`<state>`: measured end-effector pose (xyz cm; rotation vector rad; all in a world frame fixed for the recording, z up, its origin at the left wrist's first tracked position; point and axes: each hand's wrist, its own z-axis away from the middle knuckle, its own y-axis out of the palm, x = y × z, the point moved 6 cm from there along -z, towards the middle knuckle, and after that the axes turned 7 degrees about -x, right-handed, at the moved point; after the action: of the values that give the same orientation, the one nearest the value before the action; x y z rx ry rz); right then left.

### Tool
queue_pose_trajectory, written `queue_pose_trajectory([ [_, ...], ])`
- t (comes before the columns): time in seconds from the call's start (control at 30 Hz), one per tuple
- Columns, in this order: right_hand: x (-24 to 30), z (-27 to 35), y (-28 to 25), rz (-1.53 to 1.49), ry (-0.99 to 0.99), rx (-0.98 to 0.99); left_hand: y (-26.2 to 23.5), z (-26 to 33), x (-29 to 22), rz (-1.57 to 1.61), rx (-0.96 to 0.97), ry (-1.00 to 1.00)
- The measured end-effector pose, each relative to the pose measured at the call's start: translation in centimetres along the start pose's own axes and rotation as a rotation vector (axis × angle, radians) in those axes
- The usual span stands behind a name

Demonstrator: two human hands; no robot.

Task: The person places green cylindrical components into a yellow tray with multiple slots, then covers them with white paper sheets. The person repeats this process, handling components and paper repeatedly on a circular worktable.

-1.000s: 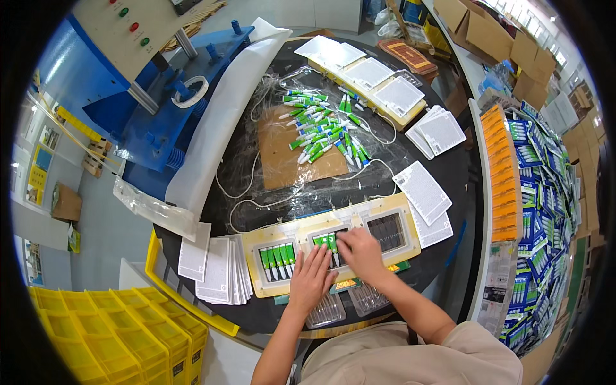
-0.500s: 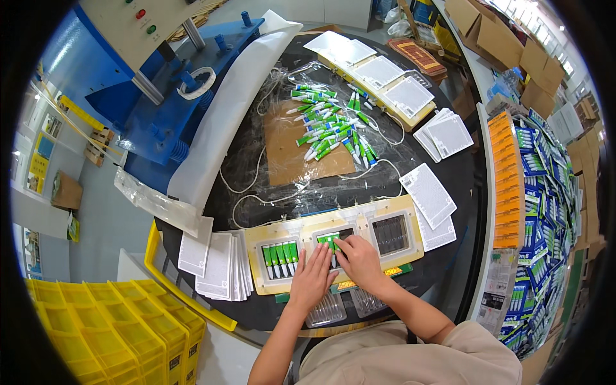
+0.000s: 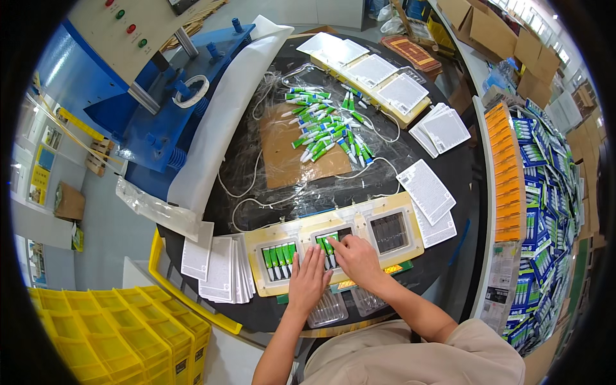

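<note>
A cream-yellow frame [image 3: 301, 231] with three windows lies near me on the round black table. The left window holds a row of small green-and-white tubes [image 3: 279, 258]. A few green-and-white tubes [image 3: 327, 240] lie in the left part of the middle window; the right window shows a clear blister tray [image 3: 390, 232] without tubes. My left hand [image 3: 307, 282] rests flat, fingers stretched, over the bar between the left and middle windows. My right hand [image 3: 357, 259] has its fingers curled down onto a tube in the middle window; its thumb is hidden.
Loose tubes [image 3: 321, 131] are heaped on cardboard [image 3: 276, 160] beyond the frame. White cards [image 3: 224, 273] lie left, more cards [image 3: 427, 192] right. A second frame [image 3: 378, 80] sits far right. A blue press [image 3: 147, 128] stands left, yellow crates [image 3: 109, 327] below it, packed blisters [image 3: 539, 237] at right.
My right fingers have shifted slightly at the tubes, and more of the middle window's tubes show between my hands. My left hand stays flat. The whole view has moved a little.
</note>
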<state>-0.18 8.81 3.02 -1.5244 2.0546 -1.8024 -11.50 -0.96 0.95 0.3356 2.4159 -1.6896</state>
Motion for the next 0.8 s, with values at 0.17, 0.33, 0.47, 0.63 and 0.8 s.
queue_pose_trajectory([
  [0.17,0.3,0.2,0.4,0.086,-0.064,0.013,-0.1,-0.3,-0.2,-0.005,0.061,0.017],
  [0.33,-0.1,0.3,0.2,0.019,-0.023,-0.011,-0.2,-0.5,-0.4,-0.004,0.093,0.035],
  [0.47,-0.4,0.0,-0.1,-0.018,0.002,-0.013,0.1,-0.5,-0.4,0.015,0.142,0.036],
  [0.63,-4.0,-3.3,-2.8,-0.16,0.139,-0.118,-0.2,-0.8,-0.3,0.082,0.167,0.029],
  [0.8,-9.2,-7.6,-4.8,-0.188,0.229,-0.193,-0.5,-1.2,-0.2,0.104,0.158,0.048],
])
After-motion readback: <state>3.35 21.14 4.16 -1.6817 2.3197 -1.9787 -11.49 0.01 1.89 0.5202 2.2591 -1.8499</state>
